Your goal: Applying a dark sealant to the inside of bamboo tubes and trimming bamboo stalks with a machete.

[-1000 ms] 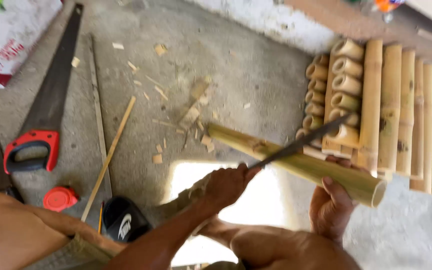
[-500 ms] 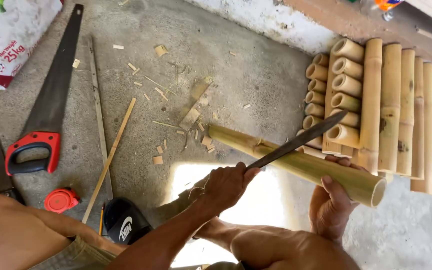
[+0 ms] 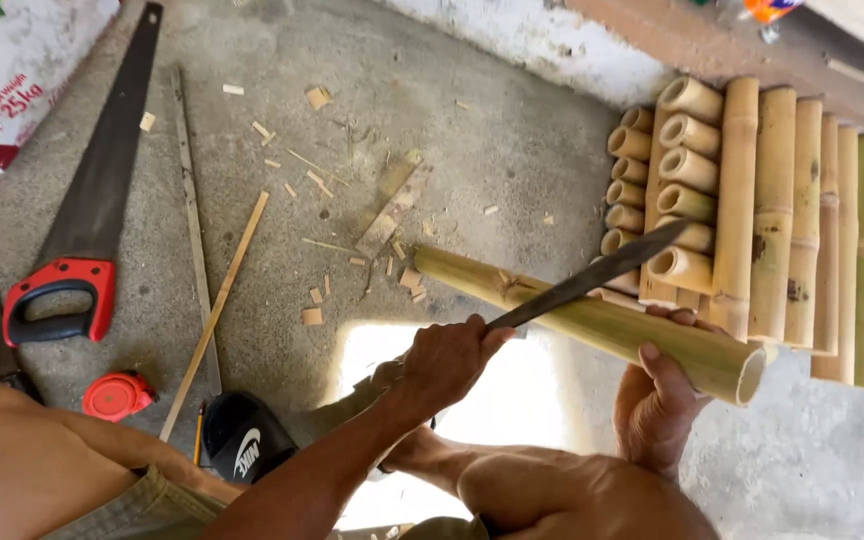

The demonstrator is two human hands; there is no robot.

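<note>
Bamboo pole point(image 3: 592, 318) lies slanted across the middle of the frame, from the floor at centre left up to its open end at lower right, in front of the stacked bamboo rack point(image 3: 752, 210).

At the far left, the hand saw point(image 3: 87, 210) with the red handle, the thin wooden strip point(image 3: 214, 310) and the red tape measure point(image 3: 112, 395) lie where they were a second ago. In the centre, the left hand point(image 3: 447, 360) is closed tightly around the handle of the long dark blade point(image 3: 592, 278). A second ago the blade pointed higher, toward the rack; now it lies lower and flatter against the top of the pole, so a downward stroke seems just made. At the right, the right hand point(image 3: 657, 395) holds the pole from below, thumb over its side, as before.

The blade's handle is hidden inside the fist. The cut on the pole is too small to make out. The white sack point(image 3: 12, 70) at upper left is cut off by the frame.
</note>
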